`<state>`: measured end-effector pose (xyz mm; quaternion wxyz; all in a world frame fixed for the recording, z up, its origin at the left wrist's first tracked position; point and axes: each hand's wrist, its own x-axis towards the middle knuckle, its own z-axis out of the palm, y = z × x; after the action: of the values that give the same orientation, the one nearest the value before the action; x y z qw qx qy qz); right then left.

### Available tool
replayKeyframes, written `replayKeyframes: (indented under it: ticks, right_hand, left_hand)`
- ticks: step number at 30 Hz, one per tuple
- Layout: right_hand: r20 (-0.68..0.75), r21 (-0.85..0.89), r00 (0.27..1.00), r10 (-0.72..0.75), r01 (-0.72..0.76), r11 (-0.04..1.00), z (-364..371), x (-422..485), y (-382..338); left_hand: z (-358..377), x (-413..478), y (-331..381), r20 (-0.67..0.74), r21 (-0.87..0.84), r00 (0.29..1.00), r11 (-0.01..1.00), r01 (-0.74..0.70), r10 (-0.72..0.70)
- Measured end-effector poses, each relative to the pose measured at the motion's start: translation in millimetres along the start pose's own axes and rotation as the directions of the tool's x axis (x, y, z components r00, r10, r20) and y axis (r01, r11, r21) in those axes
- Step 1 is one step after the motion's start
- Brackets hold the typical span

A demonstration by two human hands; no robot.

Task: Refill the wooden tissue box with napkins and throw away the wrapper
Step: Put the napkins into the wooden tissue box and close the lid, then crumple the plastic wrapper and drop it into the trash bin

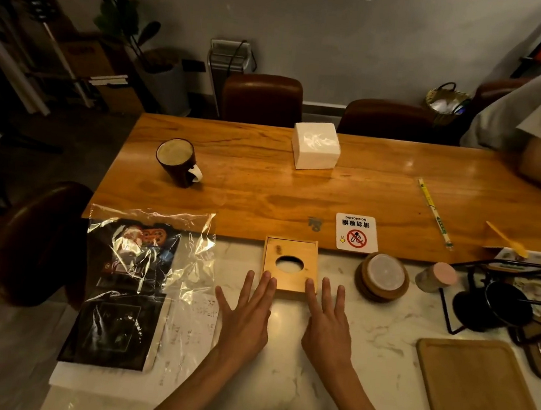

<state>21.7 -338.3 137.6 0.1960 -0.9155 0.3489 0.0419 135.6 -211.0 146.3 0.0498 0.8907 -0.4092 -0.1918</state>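
Both hands flat, fingers spread, gripping nothing: left hand (245,315) and right hand (327,321) have fingertips touching the near edge of the wooden tissue box (289,265) on the marble counter (366,331). Box looks stiff and light; lid seems a slide-off, so I'd take it by the side edges. Through the round hole, contents unclear. Napkin pack (315,146) sits wrapped, well apart on the wooden table (246,195); soft block, slippery film, so grab across its sides

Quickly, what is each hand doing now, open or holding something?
Left hand: open, fingertips touching the wooden tissue box.
Right hand: open, fingertips on the box, holding nothing.
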Motion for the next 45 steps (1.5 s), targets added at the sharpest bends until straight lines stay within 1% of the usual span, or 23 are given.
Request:
replayKeyframes:
  ticks: [7, 10, 12, 16, 20, 23, 24, 26, 28, 29, 30, 32, 33, 34, 35, 36, 37, 38, 39, 40, 41, 43, 45]
  right_hand:
    - [-0.005, -0.026, 0.999, 0.037, -0.037, 0.999, -6.6, -0.2, -0.8]
    - [0.042, -0.065, 0.998, 0.045, -0.042, 0.997, -8.6, -0.5, -0.8]
    - [0.065, -0.095, 0.998, 0.015, -0.009, 0.995, -7.6, -2.4, -1.9]
    - [0.089, -0.149, 0.987, -0.137, 0.149, 0.978, -4.5, 0.0, -2.7]
    - [0.151, -0.140, 0.978, -0.142, 0.163, 0.977, 0.0, 6.2, 4.3]
    - [0.191, -0.090, 0.973, -0.133, 0.152, 0.984, 0.5, 6.2, 2.3]
    - [0.209, -0.071, 0.969, -0.131, 0.149, 0.986, -1.5, 6.4, 0.9]
    - [0.271, 0.024, 0.955, -0.124, 0.122, 0.992, -12.5, 10.8, -2.5]
    - [0.312, 0.135, 0.941, -0.128, 0.089, 0.987, -30.9, 14.9, -8.2]
    - [0.283, 0.173, 0.950, -0.135, 0.088, 0.981, -38.8, 15.6, -12.3]
    - [0.208, 0.223, 0.968, -0.142, 0.095, 0.970, -44.6, 14.3, -16.9]
    - [0.022, 0.409, 0.993, -0.115, 0.096, 0.907, -49.0, 6.8, -32.8]
    - [-0.022, 0.517, 0.997, -0.080, 0.080, 0.852, -47.9, 3.1, -44.8]
    - [-0.010, 0.606, 0.999, -0.054, 0.049, 0.794, -45.1, 1.6, -59.0]
    - [0.041, 0.670, 0.998, -0.041, 0.003, 0.742, -39.8, 1.8, -75.5]
    - [0.106, 0.709, 0.994, -0.037, -0.050, 0.703, -31.1, 4.9, -94.7]
    - [0.169, 0.720, 0.985, -0.028, -0.104, 0.686, -21.6, 10.1, -109.7]
    - [0.219, 0.713, 0.976, -0.008, -0.154, 0.684, -11.1, 15.6, -121.6]
    - [0.257, 0.709, 0.966, 0.023, -0.205, 0.675, 0.8, 21.6, -136.6]
    - [0.294, 0.714, 0.954, 0.060, -0.261, 0.650, 13.1, 27.7, -150.9]
    - [0.335, 0.724, 0.937, 0.097, -0.322, 0.610, 24.2, 33.6, -162.8]
    - [0.398, 0.721, 0.905, 0.151, -0.411, 0.558, 39.5, 42.5, -180.7]
    - [0.420, 0.693, 0.889, 0.185, -0.445, 0.567, 50.7, 49.7, -189.4]
  left_hand:
    - [3.0, -0.5, 7.0, 0.004, 0.023, 1.000, 0.999, 0.025, -0.025]
    - [1.6, -0.5, 14.9, -0.005, 0.035, 0.998, 0.997, 0.067, -0.067]
    - [1.0, -0.9, 22.8, -0.015, 0.057, 0.995, 0.993, 0.099, -0.098]
    - [0.8, 3.8, 29.2, 0.010, 0.044, 0.993, 0.993, 0.114, -0.114]
    - [1.4, 6.1, 27.2, 0.057, 0.017, 0.989, 0.990, 0.138, -0.139]
    - [1.5, 6.6, 23.3, 0.086, -0.055, 0.987, 0.988, 0.143, -0.138]
    - [-0.5, 6.7, 20.5, 0.092, -0.115, 0.988, 0.984, 0.137, -0.126]
    - [-11.2, 4.5, 11.9, 0.084, -0.332, 0.993, 0.937, 0.112, -0.089]
    - [-25.4, -5.7, -2.4, -0.028, -0.535, 0.994, 0.842, 0.073, -0.104]
    - [-32.4, -14.7, -13.9, -0.116, -0.604, 0.980, 0.795, 0.059, -0.160]
    - [-39.4, -25.9, -28.3, -0.213, -0.654, 0.947, 0.756, 0.044, -0.240]
    - [-53.7, -52.7, -69.9, -0.398, -0.701, 0.824, 0.713, 0.010, -0.403]
    - [-60.8, -65.2, -95.6, -0.473, -0.698, 0.745, 0.716, 0.010, -0.471]
    - [-67.9, -76.1, -123.7, -0.524, -0.681, 0.665, 0.731, 0.047, -0.532]
    - [-74.2, -85.9, -152.4, -0.541, -0.668, 0.600, 0.735, 0.119, -0.589]
    - [-81.4, -94.2, -182.6, -0.524, -0.662, 0.564, 0.721, 0.202, -0.639]
    - [-85.8, -98.0, -207.1, -0.461, -0.670, 0.569, 0.688, 0.279, -0.681]
    - [-86.9, -98.7, -225.3, -0.352, -0.703, 0.614, 0.633, 0.325, -0.706]
    - [-87.7, -98.0, -243.2, -0.224, -0.751, 0.680, 0.568, 0.337, -0.699]
    - [-87.0, -96.7, -258.2, -0.113, -0.790, 0.741, 0.513, 0.337, -0.662]
    - [-85.8, -94.0, -270.4, -0.044, -0.810, 0.785, 0.483, 0.334, -0.618]
    - [-83.7, -87.8, -288.1, 0.006, -0.807, 0.834, 0.491, 0.330, -0.551]
    - [-82.2, -84.1, -296.5, 0.038, -0.808, 0.866, 0.494, 0.320, -0.498]
